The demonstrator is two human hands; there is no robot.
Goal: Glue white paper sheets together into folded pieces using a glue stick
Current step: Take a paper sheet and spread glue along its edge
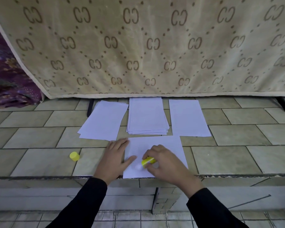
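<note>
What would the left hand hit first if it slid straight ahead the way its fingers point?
Probably the near right corner of the left paper pile, just beyond the fingertips of the left hand; the middle stack lies close beside that line, so which comes first is hard to tell.

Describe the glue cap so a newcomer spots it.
Find the tiled ledge below the patterned cloth. The cap lies on it, left of the left hand. It alone is small, yellow and loose; the glue stick is in the right hand.
</note>
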